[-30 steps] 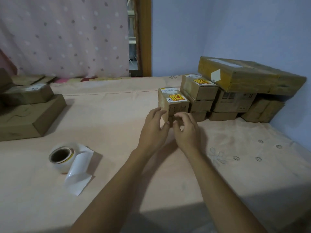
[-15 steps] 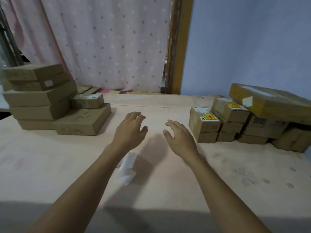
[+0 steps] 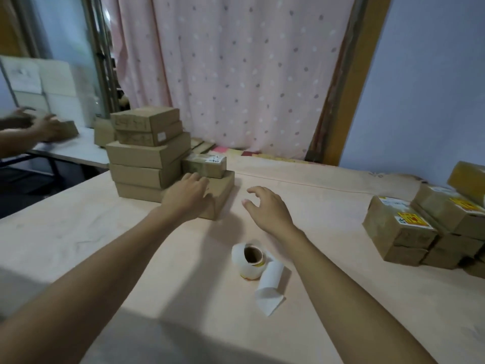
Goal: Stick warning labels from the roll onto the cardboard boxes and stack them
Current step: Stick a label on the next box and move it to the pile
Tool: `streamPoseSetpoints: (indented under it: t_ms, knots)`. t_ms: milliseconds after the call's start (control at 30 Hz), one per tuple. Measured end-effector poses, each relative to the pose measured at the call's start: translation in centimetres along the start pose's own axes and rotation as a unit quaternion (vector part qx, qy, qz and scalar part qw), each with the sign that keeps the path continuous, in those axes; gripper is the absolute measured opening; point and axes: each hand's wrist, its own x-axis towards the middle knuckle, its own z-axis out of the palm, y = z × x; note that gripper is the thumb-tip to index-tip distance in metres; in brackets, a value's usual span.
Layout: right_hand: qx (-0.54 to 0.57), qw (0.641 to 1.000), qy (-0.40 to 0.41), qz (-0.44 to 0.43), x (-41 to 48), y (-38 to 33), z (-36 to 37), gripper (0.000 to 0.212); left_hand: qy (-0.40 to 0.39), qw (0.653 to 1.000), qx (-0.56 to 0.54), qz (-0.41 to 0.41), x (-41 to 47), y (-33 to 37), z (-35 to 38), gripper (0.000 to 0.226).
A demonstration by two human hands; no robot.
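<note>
Head view is showing the left hand (image 3: 187, 197) reaching out over the low flat box (image 3: 223, 190) at the foot of the pile of plain boxes (image 3: 147, 153). Its fingers are spread and holding nothing, and I cannot tell whether the palm is touching the cardboard. The right hand (image 3: 267, 210) is hovering above the counter (image 3: 341, 206) just to the right of that box, fingers loosely curved, also empty. The label roll (image 3: 248, 261) is sitting nearer the person, between the two forearms, with its bare backing strip (image 3: 270, 290) trailing toward the near edge. The labelled boxes (image 3: 399, 229) are standing well apart at the right. The main risk, as I am judging it, is the small box (image 3: 204, 165) riding on the far end of the flat box: if the flat one is being pulled or lifted first, the small one is likely to slide off or tip. The flat box is also lying right beside the bottom of the pile, so a sideways drag may be nudging that pile, whose upper boxes are sitting unevenly. A one-handed lift of so broad a box may be letting it sag and slip, so the right hand probably needs to be joining in. Either forearm drawing back low could be knocking the roll over or creasing the strip, spoiling the next label. Another person's hand (image 3: 47, 127) is working at the far left, well clear.
</note>
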Motion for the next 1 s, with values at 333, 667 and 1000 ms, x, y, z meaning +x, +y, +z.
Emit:
streamPoseSetpoints:
  t_ms: [333, 667, 1000]
  knots:
    - [0.001, 0.999, -0.041, 0.020, 8.6, -2.2, 5.0, 0.046, -0.019, 0.999, -0.015, -0.023, 6.8, -3.2, 3.3, 0.053]
    - [0.138, 0.981, 0.000, 0.138, 16.3, -2.4, 8.3, 0.058, -0.044, 0.995, -0.084, -0.029, 13.2, -4.6, 6.2, 0.068]
    - [0.244, 0.954, -0.023, 0.170, 18.0, -2.2, 11.1, 0.058, 0.033, 0.994, -0.098, -0.025, 14.7, -4.9, 9.3, 0.051]
